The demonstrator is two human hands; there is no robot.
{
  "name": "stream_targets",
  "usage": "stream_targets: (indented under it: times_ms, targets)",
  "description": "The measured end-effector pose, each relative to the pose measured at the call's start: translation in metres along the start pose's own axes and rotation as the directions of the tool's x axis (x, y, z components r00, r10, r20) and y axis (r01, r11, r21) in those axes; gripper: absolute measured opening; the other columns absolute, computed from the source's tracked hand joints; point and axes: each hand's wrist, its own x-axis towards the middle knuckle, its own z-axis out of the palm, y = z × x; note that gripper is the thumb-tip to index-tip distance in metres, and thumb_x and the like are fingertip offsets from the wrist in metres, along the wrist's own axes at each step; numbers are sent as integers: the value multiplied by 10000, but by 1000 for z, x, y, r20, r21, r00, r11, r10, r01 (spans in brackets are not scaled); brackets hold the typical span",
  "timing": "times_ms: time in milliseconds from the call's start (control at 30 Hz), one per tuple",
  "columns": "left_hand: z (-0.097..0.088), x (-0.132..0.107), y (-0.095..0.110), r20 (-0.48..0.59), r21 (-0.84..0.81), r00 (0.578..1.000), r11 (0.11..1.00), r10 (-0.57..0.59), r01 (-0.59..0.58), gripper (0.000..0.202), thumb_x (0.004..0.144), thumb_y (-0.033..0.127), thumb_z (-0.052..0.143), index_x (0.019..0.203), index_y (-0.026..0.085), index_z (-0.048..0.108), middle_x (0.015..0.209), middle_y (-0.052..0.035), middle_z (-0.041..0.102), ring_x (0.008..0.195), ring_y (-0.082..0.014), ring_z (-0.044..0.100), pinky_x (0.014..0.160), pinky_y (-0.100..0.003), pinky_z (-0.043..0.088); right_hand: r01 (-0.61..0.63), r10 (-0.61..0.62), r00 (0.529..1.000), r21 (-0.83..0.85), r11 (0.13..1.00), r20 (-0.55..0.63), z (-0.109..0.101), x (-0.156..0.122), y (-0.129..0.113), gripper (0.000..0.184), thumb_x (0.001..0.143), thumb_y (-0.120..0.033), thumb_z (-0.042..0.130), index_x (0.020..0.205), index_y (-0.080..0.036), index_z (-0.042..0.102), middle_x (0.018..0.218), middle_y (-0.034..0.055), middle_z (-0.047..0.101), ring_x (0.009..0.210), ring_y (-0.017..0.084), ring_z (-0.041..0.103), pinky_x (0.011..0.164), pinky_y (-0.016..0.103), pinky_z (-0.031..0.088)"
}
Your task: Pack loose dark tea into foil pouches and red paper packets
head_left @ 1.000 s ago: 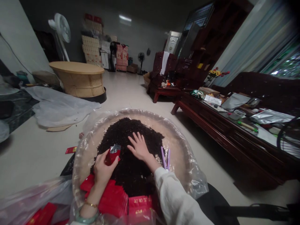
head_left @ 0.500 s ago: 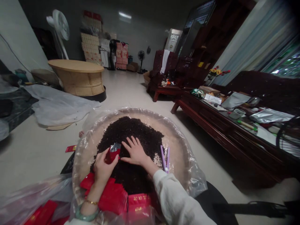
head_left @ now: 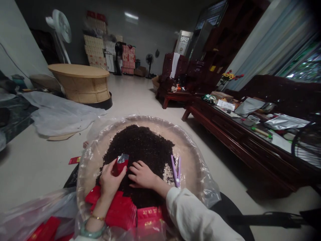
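My left hand (head_left: pixel 112 177) grips a small red foil packet (head_left: pixel 121 164) between thumb and fingers; its silver-lined mouth faces up. Right of the packet, my right hand (head_left: pixel 144 175) rests on a heap of dark, loose dried tea leaves (head_left: pixel 137 142), fingers curled down into it. Their tips are hidden. The heap lies in a wide round basket (head_left: pixel 192 152) lined with clear plastic. Beneath my left forearm is a stack of flat red packets (head_left: pixel 120 211). A purple hair straightener (head_left: pixel 177 172) lies spread apart at the basket's right side.
More red packets (head_left: pixel 46 229) lie in clear plastic at lower left. One red packet (head_left: pixel 74 160) is on the floor. A long dark wooden table (head_left: pixel 225 129) with clutter stands at right. Behind on the left are an oval-topped wicker stand (head_left: pixel 85 85) and plastic sheeting (head_left: pixel 62 112).
My right hand has gone from spread fingers to curled ones, drawing slightly nearer to me over the leaves. My left hand keeps the packet in nearly the same place.
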Motion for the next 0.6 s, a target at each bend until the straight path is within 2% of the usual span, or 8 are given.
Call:
stream_targets:
  times_ms: [100, 233, 367, 500, 600]
  targets:
    - [0, 0, 1, -5, 8, 1000, 1000, -2, 2, 455, 719, 495, 639, 1028, 163, 668, 814, -60, 650, 622, -171, 590, 625, -296, 514, -52, 53, 998, -38, 998, 27, 0, 1, 6, 321, 944, -476, 456, 958, -213, 640, 997, 70, 608, 939, 213, 498, 801, 349, 378]
    - [-1, 0, 1, -1, 15, 1000, 1000, 3, -3, 457, 732, 489, 631, 1042, 155, 668, 832, -64, 651, 629, -171, 592, 627, -294, 512, -178, 178, 984, -68, 982, 5, -7, 10, 16, 342, 952, -491, 437, 935, -218, 642, 916, 65, 603, 890, 205, 488, 738, 325, 355]
    - [0, 0, 0, 7, 23, 1000, 1000, 7, -7, 469, 726, 490, 643, 1045, 147, 669, 813, -59, 647, 612, -166, 585, 624, -293, 513, -315, 314, 948, -30, 949, -53, -14, 16, 25, 390, 954, -513, 417, 901, -207, 653, 870, 66, 605, 856, 198, 496, 700, 304, 345]
    - [1, 0, -2, 2, 25, 1000, 1000, 10, -10, 463, 729, 493, 638, 1039, 151, 673, 812, -59, 652, 607, -164, 584, 618, -291, 512, -367, 369, 921, 41, 929, -122, -13, 17, 36, 405, 949, -521, 422, 872, -194, 649, 844, 59, 613, 810, 186, 508, 650, 285, 342]
    - [1, 0, -3, 9, 20, 1000, 1000, 22, -22, 452, 730, 487, 640, 1040, 158, 671, 819, -57, 658, 614, -164, 587, 628, -291, 514, -460, 475, 864, 118, 880, -170, -8, 18, 49, 374, 946, -500, 443, 857, -201, 650, 841, 56, 620, 807, 183, 511, 660, 280, 359]
